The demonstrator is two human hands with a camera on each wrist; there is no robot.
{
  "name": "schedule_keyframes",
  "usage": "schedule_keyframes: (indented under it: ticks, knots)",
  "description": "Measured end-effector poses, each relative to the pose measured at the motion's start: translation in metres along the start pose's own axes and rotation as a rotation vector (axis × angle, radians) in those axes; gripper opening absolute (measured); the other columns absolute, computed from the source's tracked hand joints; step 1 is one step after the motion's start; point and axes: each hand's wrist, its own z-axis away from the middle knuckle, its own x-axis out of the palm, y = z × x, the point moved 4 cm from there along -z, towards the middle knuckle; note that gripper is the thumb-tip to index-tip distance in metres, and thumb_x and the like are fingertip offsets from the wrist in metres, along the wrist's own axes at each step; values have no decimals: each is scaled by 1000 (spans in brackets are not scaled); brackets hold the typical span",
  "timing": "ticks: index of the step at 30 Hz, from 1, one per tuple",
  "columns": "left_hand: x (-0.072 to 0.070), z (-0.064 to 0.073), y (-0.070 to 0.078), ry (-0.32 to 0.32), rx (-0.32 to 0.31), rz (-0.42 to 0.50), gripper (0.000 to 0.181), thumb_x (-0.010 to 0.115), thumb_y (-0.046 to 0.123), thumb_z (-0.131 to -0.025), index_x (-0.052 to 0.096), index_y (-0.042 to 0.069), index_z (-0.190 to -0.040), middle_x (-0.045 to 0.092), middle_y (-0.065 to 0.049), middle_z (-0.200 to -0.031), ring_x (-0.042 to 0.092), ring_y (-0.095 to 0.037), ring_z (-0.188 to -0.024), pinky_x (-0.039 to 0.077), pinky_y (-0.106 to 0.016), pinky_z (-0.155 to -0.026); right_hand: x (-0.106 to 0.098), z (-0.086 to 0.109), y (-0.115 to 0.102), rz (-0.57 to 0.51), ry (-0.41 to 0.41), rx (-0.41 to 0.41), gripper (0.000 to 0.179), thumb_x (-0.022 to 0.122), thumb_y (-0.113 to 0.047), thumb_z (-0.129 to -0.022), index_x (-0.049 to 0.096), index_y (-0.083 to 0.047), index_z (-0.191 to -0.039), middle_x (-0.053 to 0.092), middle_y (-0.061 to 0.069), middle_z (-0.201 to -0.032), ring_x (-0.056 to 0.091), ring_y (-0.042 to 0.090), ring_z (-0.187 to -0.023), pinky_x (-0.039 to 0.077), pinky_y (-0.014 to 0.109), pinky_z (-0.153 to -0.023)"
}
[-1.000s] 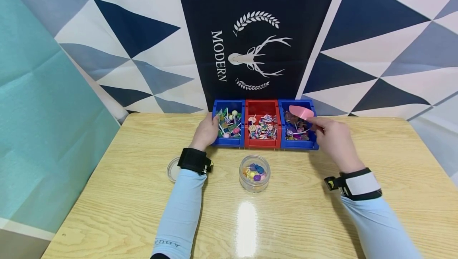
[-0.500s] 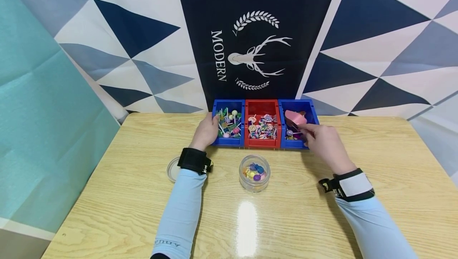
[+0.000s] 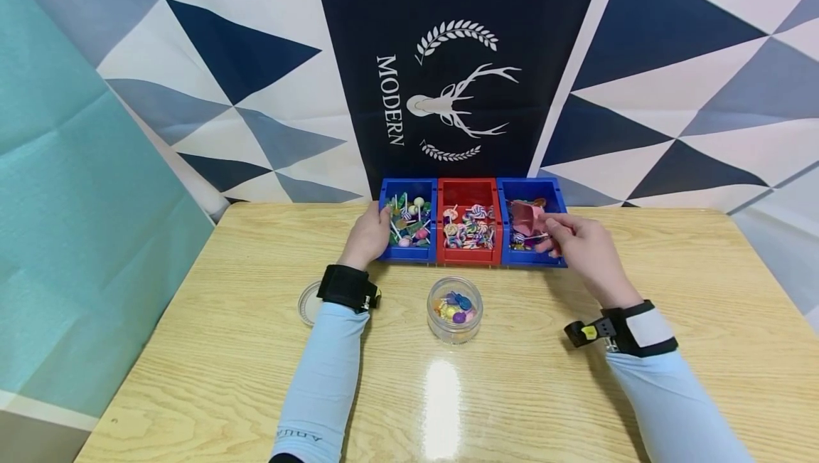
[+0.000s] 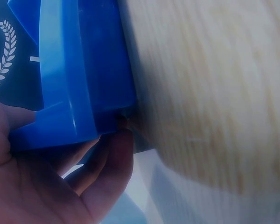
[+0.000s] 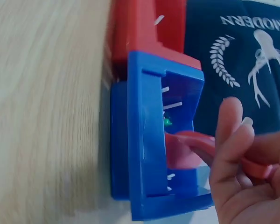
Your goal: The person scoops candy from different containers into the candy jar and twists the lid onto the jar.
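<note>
Pink scoop [image 3: 523, 218] dipped right of red bin [image 3: 469, 257], pinched by right grip [image 3: 585, 249]; left grip [image 3: 367, 237] clasps left bin [image 3: 408, 254], fingertips [image 4: 122, 135] only in left-wrist view.

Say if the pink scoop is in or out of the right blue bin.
In: head and right wrist views show the wide end of the pink scoop inside the blue bin; the right hand grips the other end.
</note>
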Motion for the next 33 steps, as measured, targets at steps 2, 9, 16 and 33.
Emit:
schedule_keyframes:
  ticks: [2,9,16,33]
  knots:
    - [0,0,-1,1,-1,-1,51,29,35,-110,39,1,-147,53,-20,-140,53,-33,-126,42,-49,-104,-3,-2,5,-147,-9,51,50,38,-30,-109,47,6,-143,61,21,-118,66,8,-82,52,18,-69]
    - [0,-1,-1,-2,-2,-1,51,30,36,-110,38,1,-147,53,-20,-140,54,-33,-125,42,-50,-104,-12,-6,16,-386,-13,107,49,38,-28,-109,45,8,-142,60,7,-111,65,5,-81,50,16,-69]
    - [0,-2,0,2,1,-4,50,30,35,-110,39,1,-147,53,-20,-140,54,-33,-124,42,-50,-104,-8,-6,13,-286,-46,44,49,38,-28,-109,47,6,-142,57,18,-130,66,5,-86,51,16,-76]
    - [0,-2,-1,1,6,-1,50,30,35,-110,40,0,-145,54,-20,-139,54,-33,-124,43,-50,-103,-17,-7,17,-462,-51,112,49,43,-28,-107,44,9,-140,65,3,-112,69,7,-82,52,16,-69]
